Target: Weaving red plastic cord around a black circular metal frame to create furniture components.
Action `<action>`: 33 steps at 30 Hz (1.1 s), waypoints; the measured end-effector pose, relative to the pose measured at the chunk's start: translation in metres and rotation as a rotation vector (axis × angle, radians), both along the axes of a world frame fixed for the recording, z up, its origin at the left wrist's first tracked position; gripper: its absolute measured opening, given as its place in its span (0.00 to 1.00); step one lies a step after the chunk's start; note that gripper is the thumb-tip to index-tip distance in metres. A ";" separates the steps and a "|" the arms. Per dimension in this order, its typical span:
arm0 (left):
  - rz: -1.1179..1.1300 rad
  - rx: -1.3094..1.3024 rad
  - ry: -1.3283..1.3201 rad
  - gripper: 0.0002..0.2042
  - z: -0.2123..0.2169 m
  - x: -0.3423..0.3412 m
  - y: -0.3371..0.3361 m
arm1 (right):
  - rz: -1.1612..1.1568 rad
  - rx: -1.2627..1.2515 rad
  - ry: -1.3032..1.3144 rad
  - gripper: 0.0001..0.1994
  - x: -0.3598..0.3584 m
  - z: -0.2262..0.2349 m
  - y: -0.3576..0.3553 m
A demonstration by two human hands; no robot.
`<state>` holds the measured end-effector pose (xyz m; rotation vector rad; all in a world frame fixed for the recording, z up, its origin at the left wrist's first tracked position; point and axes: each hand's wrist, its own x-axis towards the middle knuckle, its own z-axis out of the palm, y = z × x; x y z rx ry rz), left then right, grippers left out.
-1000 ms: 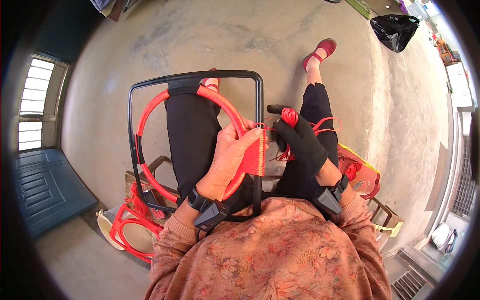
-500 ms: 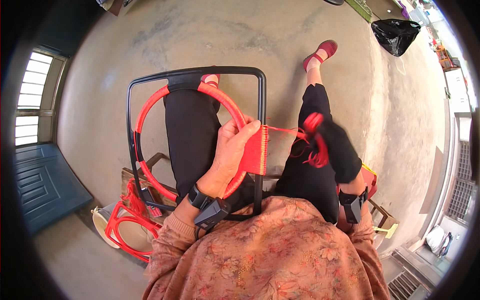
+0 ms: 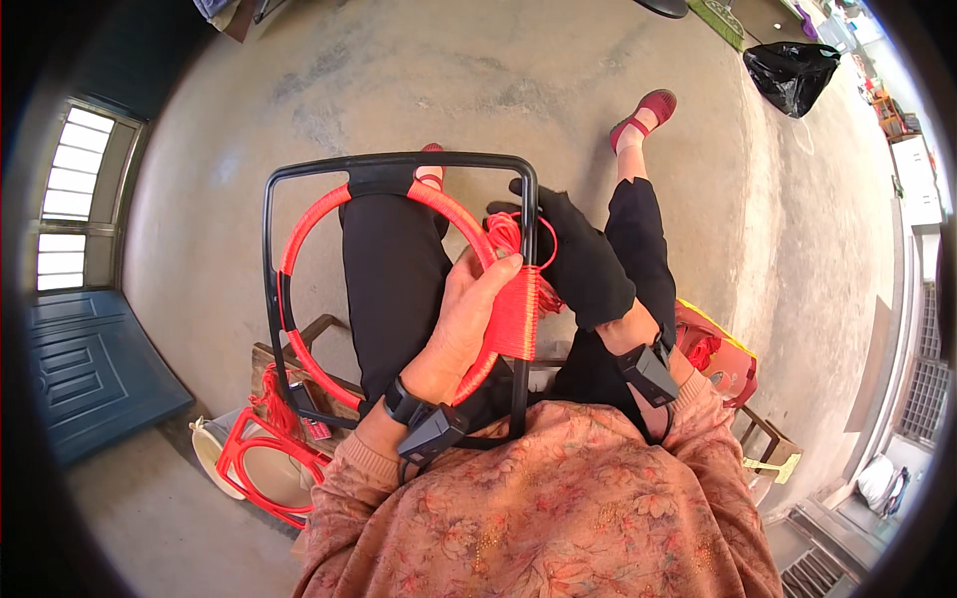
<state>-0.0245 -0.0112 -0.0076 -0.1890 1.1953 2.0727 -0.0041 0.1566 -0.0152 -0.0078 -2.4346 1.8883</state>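
A: We record the frame [image 3: 399, 164] first: a black, rounded-rectangle frame standing across the person's lap, its top bar over the knees and its lower end near the waist.

B: We confirm. Inside it sits a ring [image 3: 309, 214], wrapped in red cord, touching the frame at the top bar.

A: We note the left hand [image 3: 464, 324], bare, closed on the right side of the ring, thumb and fingers pinching it just beside a block of close red winding [image 3: 516, 317]. That winding spans from the ring to the frame's right bar.

B: We find the right hand [image 3: 583, 264] in a black glove, on the far side of the right bar, clamped on a bundle of red cord [image 3: 506, 234]. A loop of that cord runs round the bar near the gloved fingers.

A: Hands, then: near each other, apart, with the right bar between them. Each wrist carries a black strap with a small black device.

B: Agreed. Around them, we log a concrete floor [image 3: 449, 80], a wooden stool under the person, and a white tub [image 3: 214, 453] at lower left holding a red-wrapped frame [image 3: 254, 468].

A: We add a red-and-yellow bag [image 3: 713, 349] at the right hip, and a black sack [image 3: 788, 70] well apart at upper right. Red shoes on both feet.
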 end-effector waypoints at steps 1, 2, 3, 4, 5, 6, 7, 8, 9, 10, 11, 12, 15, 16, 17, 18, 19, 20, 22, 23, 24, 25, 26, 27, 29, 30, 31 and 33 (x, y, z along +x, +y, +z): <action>0.001 -0.002 -0.036 0.12 0.000 0.000 -0.001 | 0.022 -0.092 0.061 0.27 -0.002 0.001 -0.002; 0.000 0.028 -0.050 0.11 -0.001 0.000 -0.001 | -0.062 -0.344 0.012 0.26 -0.003 0.001 -0.004; 0.004 0.058 -0.073 0.09 -0.001 0.001 -0.001 | -0.158 -0.591 -0.019 0.26 -0.004 0.000 -0.003; 0.024 0.059 -0.047 0.09 -0.002 0.001 -0.001 | -0.252 -0.822 -0.088 0.26 -0.003 0.000 -0.002; 0.050 0.061 -0.028 0.09 -0.003 0.001 0.000 | -0.275 -0.708 -0.016 0.27 -0.002 0.000 0.003; 0.075 0.060 -0.012 0.08 -0.004 0.001 0.001 | -0.291 -0.577 0.018 0.28 0.003 0.002 0.011; 0.083 0.068 0.000 0.08 -0.005 0.001 0.001 | -0.352 -0.462 0.041 0.29 0.006 0.004 0.018; 0.085 0.072 0.008 0.08 -0.006 0.000 0.001 | -0.362 -0.164 0.083 0.32 0.011 0.008 0.024; 0.091 0.074 0.008 0.08 -0.006 0.000 0.002 | -0.327 0.010 0.147 0.32 0.012 0.012 0.028; 0.090 0.080 -0.005 0.08 -0.007 0.000 0.002 | -0.287 0.178 0.230 0.32 0.012 0.017 0.031; 0.091 0.083 -0.025 0.08 -0.007 0.001 0.002 | -0.225 0.302 0.282 0.32 0.011 0.022 0.028; 0.092 0.107 -0.036 0.08 -0.006 0.002 0.002 | -0.167 0.420 0.341 0.32 0.009 0.028 0.024; 0.081 0.124 -0.057 0.07 -0.005 0.003 0.002 | 0.014 0.577 0.347 0.32 -0.004 0.041 -0.006; 0.078 0.135 -0.047 0.07 -0.005 0.004 0.002 | 0.045 0.584 0.296 0.32 -0.010 0.042 -0.015; 0.081 0.123 -0.049 0.07 -0.006 0.004 0.002 | 0.080 0.594 0.203 0.32 -0.013 0.044 -0.019; 0.088 0.110 -0.051 0.07 -0.006 0.005 0.001 | 0.079 0.526 0.258 0.32 -0.015 0.045 -0.021; 0.087 0.148 -0.064 0.07 -0.007 0.004 0.000 | 0.080 0.445 0.223 0.32 -0.015 0.045 -0.020; 0.082 0.185 -0.080 0.07 -0.007 0.004 -0.001 | 0.094 0.384 0.108 0.33 -0.014 0.044 -0.016; 0.067 0.206 -0.084 0.08 -0.009 0.002 -0.001 | 0.098 0.322 0.047 0.33 -0.011 0.042 -0.006; 0.065 0.188 -0.074 0.08 -0.009 0.002 -0.001 | 0.094 0.317 0.106 0.33 -0.010 0.040 -0.004; 0.056 0.173 -0.075 0.09 -0.009 0.002 -0.001 | 0.047 0.321 0.118 0.33 -0.010 0.039 -0.003; 0.050 0.160 -0.071 0.09 -0.009 0.002 -0.001 | 0.071 0.328 0.140 0.31 -0.009 0.039 -0.004; 0.043 0.154 -0.076 0.09 -0.008 0.001 0.000 | 0.058 0.347 0.119 0.30 -0.009 0.039 -0.007; 0.040 0.119 -0.104 0.10 -0.007 0.001 0.000 | 0.061 0.365 0.078 0.29 -0.009 0.040 -0.010; 0.096 0.121 -0.008 0.11 -0.006 0.001 0.002 | -0.078 0.003 0.017 0.27 -0.007 0.047 -0.013; 0.126 0.139 0.048 0.12 -0.005 0.000 0.002 | -0.136 -0.169 -0.083 0.26 -0.004 0.050 -0.012; 0.132 0.109 0.043 0.12 -0.005 0.000 0.001 | -0.175 -0.197 -0.039 0.26 0.000 0.053 -0.008; 0.135 0.129 0.083 0.14 -0.005 -0.001 0.000 | -0.238 -0.237 -0.027 0.26 0.020 0.060 0.021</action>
